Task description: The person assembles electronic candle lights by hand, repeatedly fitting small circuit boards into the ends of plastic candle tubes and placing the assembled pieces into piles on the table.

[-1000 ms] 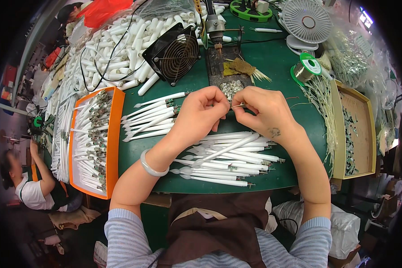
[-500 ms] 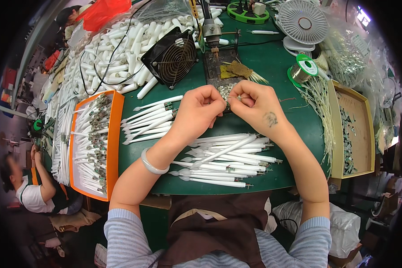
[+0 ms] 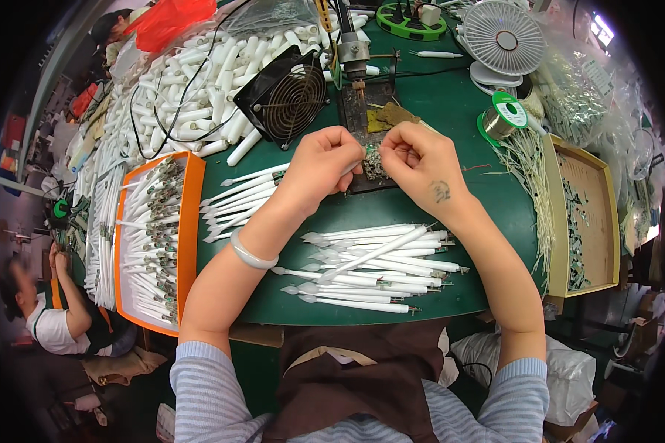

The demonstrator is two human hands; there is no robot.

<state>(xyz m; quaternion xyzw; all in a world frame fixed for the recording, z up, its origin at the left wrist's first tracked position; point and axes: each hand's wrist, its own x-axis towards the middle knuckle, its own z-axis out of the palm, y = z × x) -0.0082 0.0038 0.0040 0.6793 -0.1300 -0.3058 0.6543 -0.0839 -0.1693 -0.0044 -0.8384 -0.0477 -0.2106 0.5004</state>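
Note:
My left hand (image 3: 324, 164) and my right hand (image 3: 420, 159) face each other over the middle of the table, fingertips pinched close together. At my left fingertips shows a small green piece (image 3: 370, 150), too small to name surely. What my right fingers pinch is hidden. Below my hands lies a pile of white candle-shaped sticks (image 3: 380, 258) with teardrop tips to the left and small boards with wires at the right ends. More such sticks (image 3: 247, 196) lie beside my left forearm. Small metal bits (image 3: 375, 168) are heaped just beyond my fingers.
A soldering iron (image 3: 355, 55) stands upright beyond my hands, beside a black fan (image 3: 284, 92) and a tan sponge (image 3: 393, 114). An orange box (image 3: 190, 244) of sticks is left; a solder spool (image 3: 504, 117), thin wires (image 3: 528, 192) and a tray (image 3: 606, 221) of small boards are right.
My left hand has shifted slightly left and up, and the right hand has moved up a little. The thin wire seen at my right fingertips no longer shows; the green piece now does.

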